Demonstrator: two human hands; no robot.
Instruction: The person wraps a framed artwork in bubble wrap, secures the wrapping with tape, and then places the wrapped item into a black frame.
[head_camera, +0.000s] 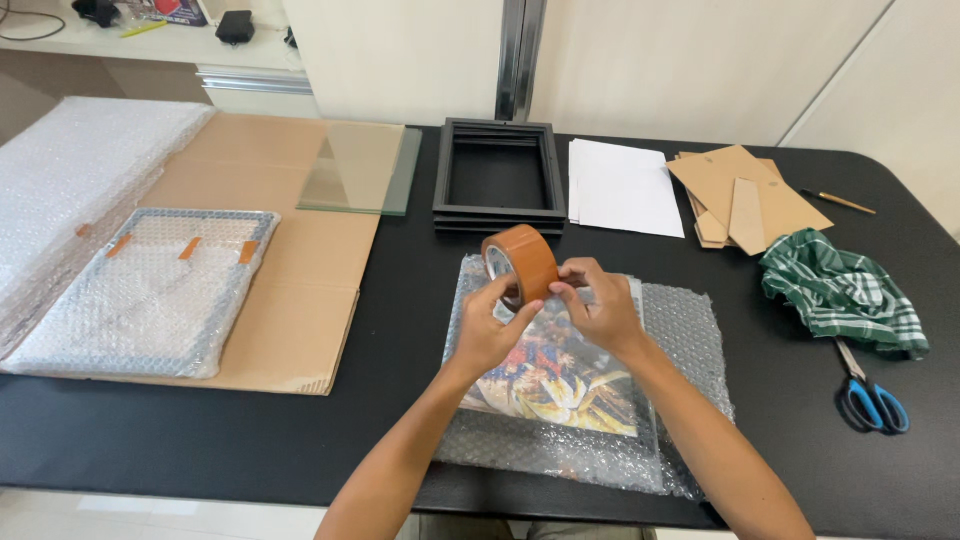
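Near edge: colourful framed print on clear bubble wrap on black table, both hands above it—left hand fingers closed round brown tape roll, right hand fingers pinching its rim; best steady roll, peel end slowly.

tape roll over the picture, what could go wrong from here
1. Both hands, left hand and right hand, hold the tape roll right above the picture; a loose tape end might stick to the bubble wrap crookedly.
2. The glass pane lies near the cardboard edge, so a reaching arm could knock it.
3. The scissors lie far right, an awkward reach.
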